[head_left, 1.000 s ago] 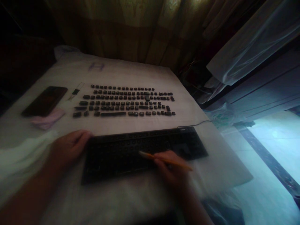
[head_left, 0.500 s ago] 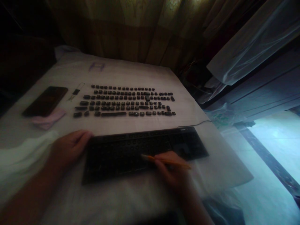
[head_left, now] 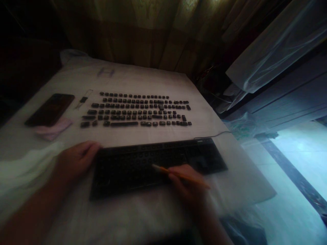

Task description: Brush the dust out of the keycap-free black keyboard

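A black keyboard base (head_left: 122,173) without its keycaps lies on the white-covered table, slightly angled. At its upper left corner, my left hand (head_left: 78,158) is closed on the edge, thumb along the frame. My right hand (head_left: 187,185) pinches a thin brush (head_left: 161,169) with an orange handle and a pale tip. That tip is over the middle of the keyboard; whether it touches is too blurred to tell. Beyond the keyboard, loose black keycaps (head_left: 124,124) are laid out in several rows.
On the left lie a dark phone (head_left: 51,109), a pink cloth (head_left: 54,130) partly beneath it, and a small tool with a wire loop (head_left: 83,99). A cable (head_left: 217,135) runs off the table's right edge. Behind hangs a curtain (head_left: 143,41).
The brush tip has shifted slightly left and up over the keyboard, and the handle's back end sits a little lower. My left hand stays in place.
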Tool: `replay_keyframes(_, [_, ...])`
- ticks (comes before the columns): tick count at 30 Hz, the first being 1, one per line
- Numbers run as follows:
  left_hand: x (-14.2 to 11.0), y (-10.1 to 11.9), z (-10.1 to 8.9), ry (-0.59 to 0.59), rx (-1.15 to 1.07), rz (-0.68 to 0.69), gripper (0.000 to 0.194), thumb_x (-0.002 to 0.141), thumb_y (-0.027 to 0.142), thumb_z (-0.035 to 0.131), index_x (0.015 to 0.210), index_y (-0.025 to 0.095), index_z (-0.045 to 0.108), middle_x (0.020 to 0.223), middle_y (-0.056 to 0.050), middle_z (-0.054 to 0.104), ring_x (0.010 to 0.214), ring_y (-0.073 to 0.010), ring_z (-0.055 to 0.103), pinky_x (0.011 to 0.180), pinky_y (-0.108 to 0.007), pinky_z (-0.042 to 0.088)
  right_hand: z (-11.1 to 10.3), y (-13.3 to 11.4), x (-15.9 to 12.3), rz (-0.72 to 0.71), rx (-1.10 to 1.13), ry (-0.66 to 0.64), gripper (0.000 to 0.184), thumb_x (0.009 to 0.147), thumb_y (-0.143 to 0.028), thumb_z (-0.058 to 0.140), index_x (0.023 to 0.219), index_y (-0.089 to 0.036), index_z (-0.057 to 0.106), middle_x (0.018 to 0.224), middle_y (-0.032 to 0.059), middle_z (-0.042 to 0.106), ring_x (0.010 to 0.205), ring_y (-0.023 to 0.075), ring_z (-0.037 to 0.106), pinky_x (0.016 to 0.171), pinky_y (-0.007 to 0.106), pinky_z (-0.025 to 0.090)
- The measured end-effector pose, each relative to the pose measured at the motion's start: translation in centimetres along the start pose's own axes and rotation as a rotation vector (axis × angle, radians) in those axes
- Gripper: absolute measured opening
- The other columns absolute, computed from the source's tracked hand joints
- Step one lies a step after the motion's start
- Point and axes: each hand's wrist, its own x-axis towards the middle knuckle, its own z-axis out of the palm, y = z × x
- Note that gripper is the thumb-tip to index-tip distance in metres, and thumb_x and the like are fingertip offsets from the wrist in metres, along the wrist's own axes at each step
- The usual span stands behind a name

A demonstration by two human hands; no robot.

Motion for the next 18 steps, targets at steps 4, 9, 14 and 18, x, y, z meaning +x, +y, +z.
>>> replay_keyframes(4, [-0.08,0.07,-0.16,-0.018,-0.012,-0.017,0.051,0.079,0.059,0.038,0.086,0.022,0.073,0.086,-0.006,0.079,0.08,-0.0243,0.072,0.074,-0.032,0.05,-0.28,0.01,-0.06,0.033,0.006,0.022,0.012,0.094,-0.017,0.064,0.091,-0.023,0.074,0.075,0.0018,0.078,0.063,0.019,0.075,0.057,0.03,0.061])
replay_keyframes(9, [-0.18,0.05,-0.24,-0.007,-0.025,0.0,0.05,0.079,0.058,0.039,0.087,0.022,0.073,0.088,-0.007,0.079,0.082,-0.0253,0.073,0.076,-0.033,0.051,-0.32,-0.1,-0.08,0.022,-0.01,0.04,0.011,0.094,-0.019,0.063,0.089,-0.023,0.072,0.074,0.0014,0.077,0.062,0.0193,0.074,0.058,0.031,0.061])
replay_keyframes(14, [-0.14,-0.25,0.01,0.007,-0.028,0.011,0.051,0.079,0.058,0.04,0.088,0.021,0.073,0.088,-0.007,0.079,0.082,-0.0259,0.073,0.076,-0.034,0.051,-0.12,-0.34,0.17,0.005,-0.041,-0.031,0.014,0.095,-0.018,0.062,0.088,-0.022,0.073,0.073,0.0017,0.077,0.061,0.0184,0.073,0.059,0.031,0.061])
replay_keyframes(18, [-0.15,-0.08,0.01,-0.002,-0.011,-0.007,0.051,0.079,0.058,0.039,0.086,0.021,0.073,0.086,-0.007,0.079,0.081,-0.0264,0.073,0.074,-0.034,0.05,-0.05,-0.24,0.07,0.018,-0.035,-0.042,0.016,0.096,-0.02,0.062,0.087,-0.023,0.075,0.073,0.0016,0.078,0.062,0.0186,0.074,0.059,0.032,0.061])
